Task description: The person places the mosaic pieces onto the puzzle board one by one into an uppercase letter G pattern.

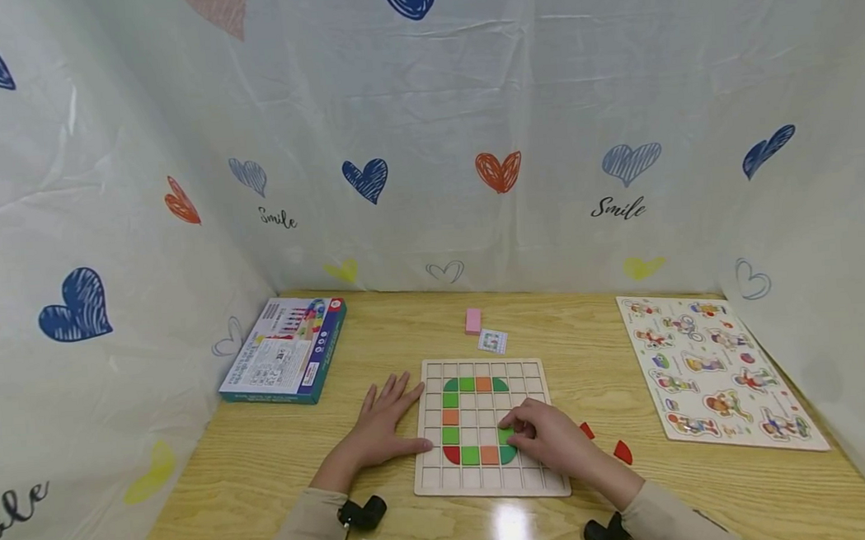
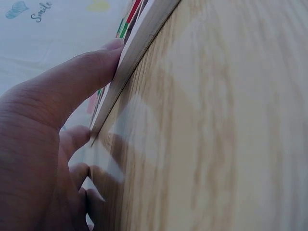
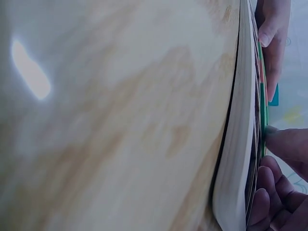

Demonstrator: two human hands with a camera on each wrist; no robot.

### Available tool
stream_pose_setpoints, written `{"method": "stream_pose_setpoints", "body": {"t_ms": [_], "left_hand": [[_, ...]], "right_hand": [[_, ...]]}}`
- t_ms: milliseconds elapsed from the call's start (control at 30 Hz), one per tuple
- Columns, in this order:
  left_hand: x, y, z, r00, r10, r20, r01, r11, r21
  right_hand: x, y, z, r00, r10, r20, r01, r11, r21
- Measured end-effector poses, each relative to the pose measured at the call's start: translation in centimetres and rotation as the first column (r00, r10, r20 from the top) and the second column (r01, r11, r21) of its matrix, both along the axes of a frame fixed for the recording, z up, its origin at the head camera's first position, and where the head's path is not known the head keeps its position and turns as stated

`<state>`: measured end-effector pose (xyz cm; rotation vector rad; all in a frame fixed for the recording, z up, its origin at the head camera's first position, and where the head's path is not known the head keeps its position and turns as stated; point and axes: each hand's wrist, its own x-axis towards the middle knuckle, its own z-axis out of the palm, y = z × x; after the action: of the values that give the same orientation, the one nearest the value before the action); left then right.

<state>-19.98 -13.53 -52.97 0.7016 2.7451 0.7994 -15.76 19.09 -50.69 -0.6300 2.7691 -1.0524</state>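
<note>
A square wooden grid board (image 1: 482, 480) lies flat on the table, with green, orange and red tiles set in a ring of its cells. My left hand (image 1: 378, 433) is spread beside the board's left side, its thumb touching the edge, which the left wrist view (image 2: 72, 82) also shows. Over the right column, my right hand (image 1: 554, 438) has its thumb and curled forefinger about a green square tile (image 1: 505, 436). Right below that tile sits a green rounded corner piece (image 1: 507, 454). A red corner piece (image 1: 452, 454) fills the lower left.
Two loose red pieces, one a quarter circle (image 1: 623, 452), lie right of the board. Behind it are a pink block (image 1: 473, 321) and a small patterned card (image 1: 492, 341). A box (image 1: 281, 353) lies at left, a picture puzzle board (image 1: 721, 376) at right.
</note>
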Motion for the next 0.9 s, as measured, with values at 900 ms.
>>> {"method": "stream_pose_setpoints", "body": {"t_ms": [900], "left_hand": [[0.0, 0.3, 0.4, 1.000, 0.015, 0.024, -0.015, 1.000, -0.010]], "right_hand": [[0.3, 5.2, 1.4, 0.996, -0.088, -0.021, 0.089, 0.996, 0.015]]}}
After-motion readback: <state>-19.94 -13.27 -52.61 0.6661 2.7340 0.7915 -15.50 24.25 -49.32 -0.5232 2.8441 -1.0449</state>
